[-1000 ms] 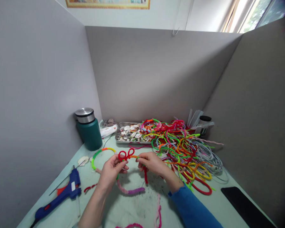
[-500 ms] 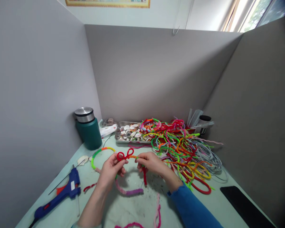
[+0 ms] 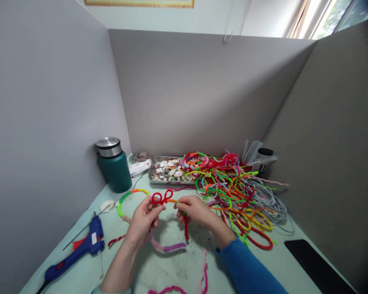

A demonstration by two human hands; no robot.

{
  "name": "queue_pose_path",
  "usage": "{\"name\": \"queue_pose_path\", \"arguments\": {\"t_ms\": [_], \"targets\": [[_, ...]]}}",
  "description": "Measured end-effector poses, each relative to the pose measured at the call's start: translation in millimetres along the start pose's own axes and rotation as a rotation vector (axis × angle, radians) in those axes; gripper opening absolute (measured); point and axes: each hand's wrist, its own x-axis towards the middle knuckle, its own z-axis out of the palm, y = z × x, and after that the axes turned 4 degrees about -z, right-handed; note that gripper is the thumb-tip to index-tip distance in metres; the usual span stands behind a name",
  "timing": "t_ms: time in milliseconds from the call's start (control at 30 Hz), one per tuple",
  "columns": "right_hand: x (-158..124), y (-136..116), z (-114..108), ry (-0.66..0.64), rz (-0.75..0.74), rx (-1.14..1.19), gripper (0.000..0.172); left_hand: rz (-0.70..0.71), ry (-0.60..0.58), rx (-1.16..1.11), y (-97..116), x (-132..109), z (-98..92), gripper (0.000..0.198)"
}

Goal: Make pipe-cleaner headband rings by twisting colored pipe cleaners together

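Raised a little over the table's middle is a fuzzy pipe cleaner piece with a red looped bow (image 3: 162, 199) and an orange stretch (image 3: 171, 201). My left hand (image 3: 144, 216) pinches it at the left, just under the bow. The orange end is gripped between the fingertips of my right hand (image 3: 190, 208). A red pipe cleaner end (image 3: 186, 230) hangs below the right fingers. Behind and beneath the left hand lies a curved multicoloured pipe cleaner strand (image 3: 120, 206), its pink and purple end (image 3: 173, 247) showing past the fingers.
A blue glue gun (image 3: 79, 251) lies at left, near a green bottle (image 3: 114, 169). At the back stands a metal tray (image 3: 171, 182) of shells and buttons beside a heap of pipe cleaners (image 3: 233, 196). A black phone-like slab (image 3: 315, 263) is at right; pink pipe cleaners (image 3: 204, 273) lie in front.
The red bow has tilted slightly and shifted a touch to the right and up. Both hands keep their grip in nearly the same places.
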Motion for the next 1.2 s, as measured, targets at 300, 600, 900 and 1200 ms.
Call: {"name": "queue_pose_path", "arguments": {"t_ms": [300,600,900,1200], "targets": [[-0.8,-3.0,4.3,-0.003,-0.007,0.009,0.015,0.029,0.073,0.059,-6.6,5.2,-0.9,0.028],[-1.3,-2.9,0.9,-0.006,0.005,-0.012,0.017,-0.033,0.033,0.047,-0.9,2.9,0.0,0.038],[-1.6,-3.3,3.1,0.033,-0.171,-0.093,0.012,-0.041,0.038,0.076,-2.7,0.5,-1.6,0.033],[1.8,-5.1,20.6,0.125,-0.155,-0.001,0.014,-0.093,0.078,0.085,-3.9,1.3,3.3,0.034]]}}
